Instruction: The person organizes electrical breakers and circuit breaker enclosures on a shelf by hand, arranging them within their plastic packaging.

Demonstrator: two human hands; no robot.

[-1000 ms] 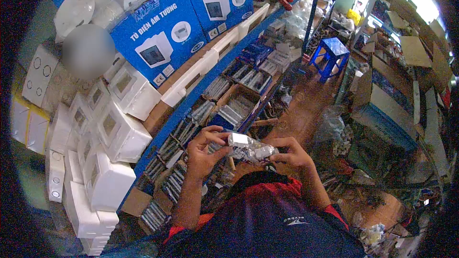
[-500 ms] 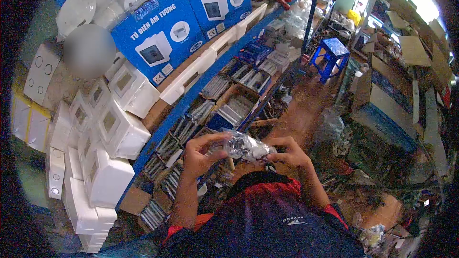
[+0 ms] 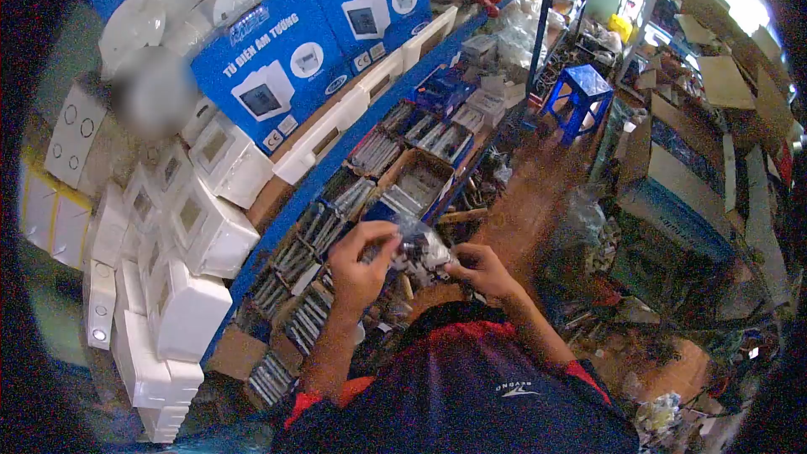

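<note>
In the head view, a crinkled, glossy, see-through plastic packet (image 3: 426, 250) with white and dark patches sits between the two grips, the left hand (image 3: 361, 262) curled with fingertips drawn together at one end, the right hand (image 3: 485, 271) pinching the opposite edge.

Your right hand (image 3: 483, 271) has come in toward your left hand (image 3: 361, 265), so the clear plastic packet (image 3: 427, 250), stretched out between them a second ago, now looks bunched, shorter and turned at a steeper slant, and your left thumb and fingertips have drawn together at its left edge
</note>
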